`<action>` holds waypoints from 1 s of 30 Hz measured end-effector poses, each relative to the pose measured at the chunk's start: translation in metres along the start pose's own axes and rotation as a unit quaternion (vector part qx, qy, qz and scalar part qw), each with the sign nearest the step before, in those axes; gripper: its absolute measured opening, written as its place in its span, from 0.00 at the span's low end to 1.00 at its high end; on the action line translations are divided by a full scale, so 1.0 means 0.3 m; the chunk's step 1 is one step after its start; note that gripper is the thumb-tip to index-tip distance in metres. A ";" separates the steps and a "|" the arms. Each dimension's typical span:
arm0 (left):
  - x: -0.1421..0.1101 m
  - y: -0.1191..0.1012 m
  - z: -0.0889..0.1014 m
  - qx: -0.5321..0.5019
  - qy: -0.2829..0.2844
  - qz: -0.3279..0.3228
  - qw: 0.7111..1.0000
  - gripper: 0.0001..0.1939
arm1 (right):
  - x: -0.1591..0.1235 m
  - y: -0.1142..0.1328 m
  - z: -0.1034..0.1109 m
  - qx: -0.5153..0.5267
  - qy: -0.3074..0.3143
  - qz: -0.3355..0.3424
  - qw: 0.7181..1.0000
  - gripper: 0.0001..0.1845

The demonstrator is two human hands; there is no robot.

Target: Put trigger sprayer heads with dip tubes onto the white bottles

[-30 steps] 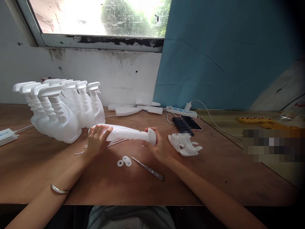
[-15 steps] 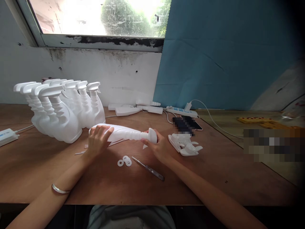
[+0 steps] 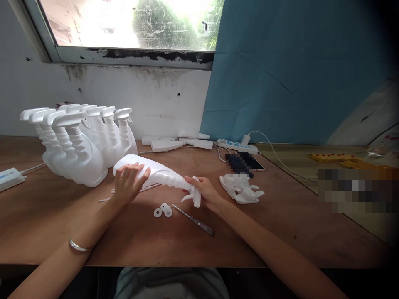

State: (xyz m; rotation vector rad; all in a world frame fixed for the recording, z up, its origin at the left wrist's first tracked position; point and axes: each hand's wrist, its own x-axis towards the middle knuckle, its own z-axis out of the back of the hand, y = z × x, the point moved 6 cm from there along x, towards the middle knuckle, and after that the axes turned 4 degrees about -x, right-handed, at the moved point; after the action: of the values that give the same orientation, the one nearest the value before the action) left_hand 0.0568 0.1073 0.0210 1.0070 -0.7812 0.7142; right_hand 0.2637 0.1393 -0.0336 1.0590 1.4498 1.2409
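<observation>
A white spray bottle [image 3: 162,171] lies tilted on its side between my two hands, its base to the left and its neck to the right. My left hand [image 3: 129,182] is wrapped round the body near the base. At the other end my right hand [image 3: 202,191] grips the trigger spray head [image 3: 195,197], whose trigger and nozzle point down toward the table. Below the bottle lie several white washers [image 3: 163,211] and a screwdriver [image 3: 196,221] with a clear handle. Thin white tubes [image 3: 151,187] lie partly hidden behind the bottle and my left hand.
Upright white spray bottles [image 3: 84,153] stand grouped at the left. Loose spray heads [image 3: 243,191] lie right of my right hand. Behind are white bottles lying down [image 3: 168,144], a power strip [image 3: 237,145] and phones [image 3: 254,161]. Another power strip [image 3: 11,177] sits far left.
My right hand has turned the spray head, so its trigger and nozzle now swing down toward me. The bottle's base has risen a little and its neck has dipped.
</observation>
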 end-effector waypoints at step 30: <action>-0.027 0.110 -0.004 -0.013 -0.019 0.119 0.993 0.13 | -0.044 0.132 0.039 -0.193 -0.028 0.383 0.903 0.20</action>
State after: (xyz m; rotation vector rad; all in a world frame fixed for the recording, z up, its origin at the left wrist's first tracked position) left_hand 0.0259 0.1193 0.0289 0.9149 -0.9516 0.8884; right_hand 0.2794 0.1334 0.0063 1.4161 0.6744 1.9264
